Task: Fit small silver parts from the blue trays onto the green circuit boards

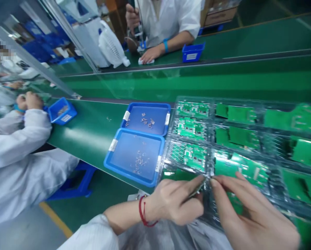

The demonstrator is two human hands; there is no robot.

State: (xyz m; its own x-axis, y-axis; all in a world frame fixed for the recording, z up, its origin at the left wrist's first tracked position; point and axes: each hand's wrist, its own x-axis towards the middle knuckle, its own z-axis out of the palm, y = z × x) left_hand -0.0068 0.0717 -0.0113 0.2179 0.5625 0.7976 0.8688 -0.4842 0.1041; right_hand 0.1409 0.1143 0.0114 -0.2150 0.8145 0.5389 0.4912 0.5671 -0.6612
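My left hand (180,201), with a red cord at the wrist, is closed around a small circuit board (199,188) seen nearly edge-on. Thumb and forefinger of my right hand (254,211) are pinched together at the board's end; whatever sits between those fingertips is too small to make out. Both hands are over the near part of a clear plastic tray (211,149) whose compartments hold several green circuit boards (195,156). Left of it lie two shallow blue trays, a nearer one (124,165) and a farther one (134,119), each with tiny loose parts.
A co-worker in white sits at left beside a blue bin (64,116). Across the bench, another person's hand (152,55) rests near a white fan (112,45) and a blue box (193,52). A metal post (48,71) rises at the bench's left side.
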